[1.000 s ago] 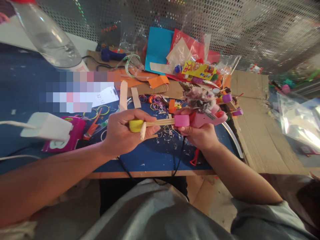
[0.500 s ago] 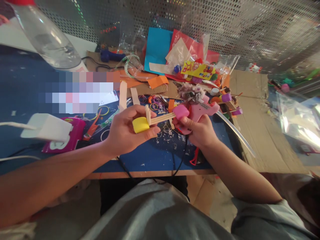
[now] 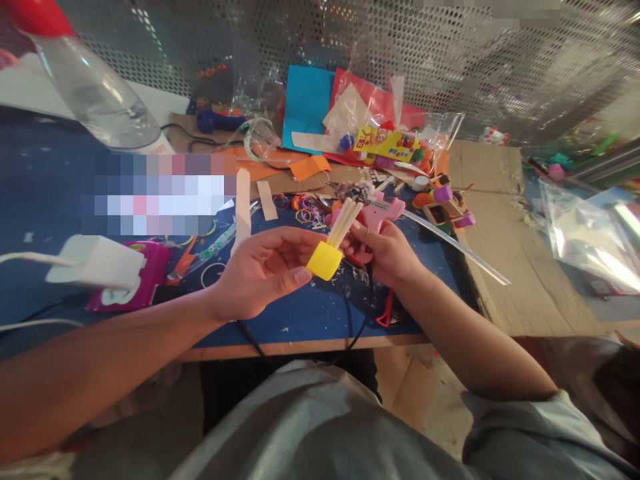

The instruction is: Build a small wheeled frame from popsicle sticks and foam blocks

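My left hand (image 3: pixel 265 270) is closed, its thumb and fingertips at the edge of a yellow block (image 3: pixel 325 261). That block sits at the near end of a craft-stick piece (image 3: pixel 345 223), whose pale sticks point up and away. My right hand (image 3: pixel 393 250) is wrapped round a pink glue gun (image 3: pixel 381 212), with its thumb and finger close to the sticks. A clear glue stick (image 3: pixel 457 245) runs out of the gun to the right. The far end of the craft-stick piece is partly hidden, and a fuzzy grey clump (image 3: pixel 361 191) shows behind it.
A water bottle (image 3: pixel 95 90) stands at left, near a white plug adapter (image 3: pixel 97 263) on a magenta power strip (image 3: pixel 160 257). Coloured paper (image 3: pixel 307 100) and a bag of craft bits (image 3: pixel 387 143) lie behind. A small stick-and-block model (image 3: pixel 447 200) rests near the cardboard (image 3: pixel 530 280) at right.
The craft-stick piece has turned, so its yellow block now faces me and its sticks point away. My left hand has moved right, towards my right hand. The glue gun has shifted slightly left.
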A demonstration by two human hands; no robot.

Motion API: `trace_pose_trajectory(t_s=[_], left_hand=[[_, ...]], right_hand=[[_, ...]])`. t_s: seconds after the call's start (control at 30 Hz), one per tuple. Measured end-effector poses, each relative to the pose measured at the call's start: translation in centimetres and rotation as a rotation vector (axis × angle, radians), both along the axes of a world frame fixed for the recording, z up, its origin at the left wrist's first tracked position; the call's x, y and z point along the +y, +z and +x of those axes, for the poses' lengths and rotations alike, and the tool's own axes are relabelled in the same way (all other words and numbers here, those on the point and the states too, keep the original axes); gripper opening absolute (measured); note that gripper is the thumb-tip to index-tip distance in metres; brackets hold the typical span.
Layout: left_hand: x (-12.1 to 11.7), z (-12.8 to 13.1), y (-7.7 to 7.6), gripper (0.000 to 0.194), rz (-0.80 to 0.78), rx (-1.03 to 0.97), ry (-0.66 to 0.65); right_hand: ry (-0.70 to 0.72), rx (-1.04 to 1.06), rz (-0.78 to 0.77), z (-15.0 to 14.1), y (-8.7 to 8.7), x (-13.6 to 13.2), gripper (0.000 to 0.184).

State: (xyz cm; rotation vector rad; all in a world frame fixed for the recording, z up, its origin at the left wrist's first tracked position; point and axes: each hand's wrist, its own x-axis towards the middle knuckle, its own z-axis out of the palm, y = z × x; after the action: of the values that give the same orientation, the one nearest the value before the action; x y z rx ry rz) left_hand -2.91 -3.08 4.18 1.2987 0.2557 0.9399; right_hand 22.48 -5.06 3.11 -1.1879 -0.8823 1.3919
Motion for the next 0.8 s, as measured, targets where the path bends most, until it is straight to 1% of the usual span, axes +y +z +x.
trace_pose_trajectory(t_s=[0.07,0.2,0.3,0.47,0.57,0.63,0.8], left_hand=[[-0.1,0.2,0.0,0.029,-0.008,-0.007,0.006],[-0.2,0.5,-0.4,0.037,-0.067,-0.032,0.009],[-0.1,0.5,-0.8,0.040,-0.108,-0.010,0.018],[-0.1,0.5,-1.1,0.039,-0.114,0.028,0.026],[-0.3,0.7,-1.1,0.049,-0.130,0.066,0.019],[-0.3,0.8,-1.1,0.053,-0.140,0.089,0.013],[-0.3,0.9,-1.2,0.062,-0.130,0.107,0.009]], right_hand=[[-0.011,-0.019,0.021,-0.2,-0.2,0.0,0.068],[-0.038,-0.050,0.041,-0.2,-0.7,0.1,0.067],[-0.036,-0.070,0.052,0.0,-1.0,0.3,0.067],[-0.024,-0.007,0.034,-0.5,-0.7,0.4,0.065],[-0.005,0.030,0.031,-0.9,-0.3,0.3,0.062],[-0.005,0.008,0.046,-1.1,-0.2,0.2,0.060],[-0.034,-0.104,0.039,-1.0,-1.0,0.1,0.058]])
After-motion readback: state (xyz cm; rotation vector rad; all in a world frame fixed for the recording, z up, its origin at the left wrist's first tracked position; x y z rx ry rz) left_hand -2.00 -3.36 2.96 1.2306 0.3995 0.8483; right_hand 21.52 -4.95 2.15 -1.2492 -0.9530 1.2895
